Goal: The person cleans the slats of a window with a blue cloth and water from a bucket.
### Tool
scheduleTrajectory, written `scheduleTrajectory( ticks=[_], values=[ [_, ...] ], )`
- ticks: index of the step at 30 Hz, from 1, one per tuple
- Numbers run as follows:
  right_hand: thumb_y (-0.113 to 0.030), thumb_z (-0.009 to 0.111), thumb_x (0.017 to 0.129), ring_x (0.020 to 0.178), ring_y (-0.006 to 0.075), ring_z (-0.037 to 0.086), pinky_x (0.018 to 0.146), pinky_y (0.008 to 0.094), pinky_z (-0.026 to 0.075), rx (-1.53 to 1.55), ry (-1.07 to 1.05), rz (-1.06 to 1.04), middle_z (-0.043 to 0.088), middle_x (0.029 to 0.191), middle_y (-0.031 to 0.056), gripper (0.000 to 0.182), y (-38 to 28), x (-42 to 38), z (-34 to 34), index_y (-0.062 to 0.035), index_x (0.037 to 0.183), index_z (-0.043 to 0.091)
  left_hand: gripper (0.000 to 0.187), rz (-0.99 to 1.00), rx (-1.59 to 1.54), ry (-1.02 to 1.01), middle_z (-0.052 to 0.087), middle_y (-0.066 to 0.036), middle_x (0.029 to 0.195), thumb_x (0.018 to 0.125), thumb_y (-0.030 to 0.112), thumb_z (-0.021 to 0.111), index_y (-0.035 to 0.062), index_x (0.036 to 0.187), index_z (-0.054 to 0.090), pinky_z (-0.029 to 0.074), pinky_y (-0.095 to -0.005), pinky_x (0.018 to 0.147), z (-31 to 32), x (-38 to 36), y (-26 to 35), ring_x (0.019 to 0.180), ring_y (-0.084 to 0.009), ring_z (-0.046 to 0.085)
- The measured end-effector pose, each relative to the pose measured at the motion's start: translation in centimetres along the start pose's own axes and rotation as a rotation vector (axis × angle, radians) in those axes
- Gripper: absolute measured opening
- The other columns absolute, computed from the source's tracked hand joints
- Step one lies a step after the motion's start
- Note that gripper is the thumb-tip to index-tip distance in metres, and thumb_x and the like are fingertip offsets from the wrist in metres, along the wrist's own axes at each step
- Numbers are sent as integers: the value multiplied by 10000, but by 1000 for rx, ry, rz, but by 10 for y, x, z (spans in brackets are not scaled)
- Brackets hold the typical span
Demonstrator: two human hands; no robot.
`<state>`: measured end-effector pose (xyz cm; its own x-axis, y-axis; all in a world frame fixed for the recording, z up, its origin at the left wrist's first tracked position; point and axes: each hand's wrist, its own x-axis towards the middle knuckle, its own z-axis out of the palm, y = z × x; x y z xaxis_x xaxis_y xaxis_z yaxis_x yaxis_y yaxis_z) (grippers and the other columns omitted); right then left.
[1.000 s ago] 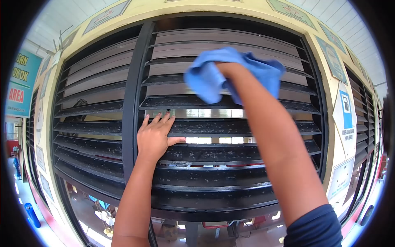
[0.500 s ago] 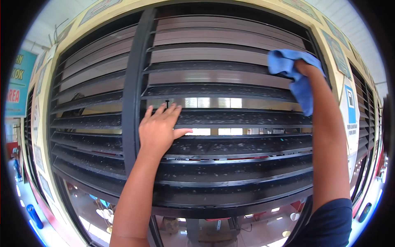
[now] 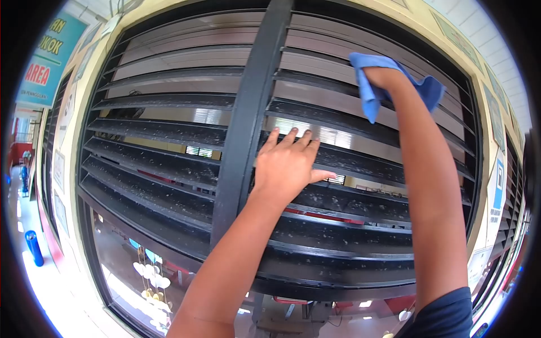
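Observation:
Dark horizontal louvre slats [image 3: 349,194] with pale specks fill the window in front of me. My left hand [image 3: 286,163] lies with fingers spread against the slats, just right of the dark vertical post [image 3: 248,112], holding nothing. Higher up at the right, my right hand [image 3: 380,78] grips a blue cloth [image 3: 369,101] against the upper slats. The cloth hangs down on both sides of the hand, and its folds hide most of the fingers.
A cream frame [image 3: 90,107] surrounds the window. At the far left are a teal sign [image 3: 48,59] and a blue cylinder [image 3: 34,248]. White hanging ornaments [image 3: 151,273] show through the lower glass. A blue-and-white notice [image 3: 498,186] is on the right wall.
The view has turned left and tilted. My right hand has moved the cloth leftward along the upper slats, towards the post. My left hand stays spread on the slats near the post.

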<state>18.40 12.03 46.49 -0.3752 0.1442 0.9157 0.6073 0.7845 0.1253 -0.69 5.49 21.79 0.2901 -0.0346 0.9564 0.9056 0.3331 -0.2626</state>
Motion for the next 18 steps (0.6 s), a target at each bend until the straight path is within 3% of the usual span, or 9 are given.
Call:
scheduleTrajectory(
  ticks=[5, 6, 9, 10, 12, 16, 18],
  values=[
    [-439, 562, 960, 953, 226, 670, 865, 400, 505, 168, -173, -41, 735, 1084, 99, 407, -83, 28, 26, -112, 1120, 743, 708, 7, -50, 13, 730, -29, 1275, 728, 687, 730, 140, 1176, 766, 455, -465, 1116, 0, -1, -3, 1266, -215, 643],
    [-412, 577, 956, 1011, 228, 669, 918, 390, 502, 155, -240, -146, 730, 1138, 93, 395, -91, 40, 33, -130, 1175, 746, 707, -2, -67, 16, 730, -37, 1267, 719, 682, 741, 127, 1156, 768, 465, -468, 1107, 3, -1, -4, 1260, -220, 648],
    [-418, 555, 976, 1082, 228, 663, 985, 388, 491, 329, -140, -237, 721, 1220, 92, 445, -125, 51, 58, -123, 1260, 729, 690, -11, -102, 81, 729, -44, 1264, 715, 670, 754, 114, 1123, 771, 472, -469, 1099, 9, -4, -6, 1244, -222, 657],
    [-414, 576, 981, 1129, 220, 658, 1026, 385, 478, 292, 14, -211, 715, 1273, 82, 478, -137, 50, 63, -102, 1320, 702, 674, -11, -110, 86, 731, -48, 1257, 714, 657, 763, 109, 1107, 772, 475, -470, 1095, 9, -4, -6, 1229, -224, 665],
    [-385, 581, 988, 1123, 229, 666, 1003, 384, 496, 242, 100, -319, 712, 1286, 94, 465, -125, 79, 77, -89, 1330, 690, 669, -22, -96, 75, 732, -48, 1253, 712, 653, 765, 112, 1106, 773, 477, -469, 1091, 9, -4, -7, 1222, -224, 668],
    [-332, 570, 1011, 1114, 263, 694, 940, 398, 547, -66, -10, -532, 703, 1307, 130, 432, -106, 89, 76, -71, 1339, 670, 670, 27, -39, 64, 760, -34, 1182, 719, 628, 761, 118, 1154, 766, 478, -472, 1078, 2, -2, -5, 1200, -219, 676],
    [-348, 524, 1007, 1201, 332, 651, 1010, 438, 514, -54, -84, -386, 670, 1350, 168, 439, -118, 44, 60, -75, 1310, 686, 677, 38, -74, 88, 751, -41, 1206, 690, 616, 773, 108, 1136, 766, 486, -473, 1069, 3, -1, -4, 1193, -248, 676]
  ],
)
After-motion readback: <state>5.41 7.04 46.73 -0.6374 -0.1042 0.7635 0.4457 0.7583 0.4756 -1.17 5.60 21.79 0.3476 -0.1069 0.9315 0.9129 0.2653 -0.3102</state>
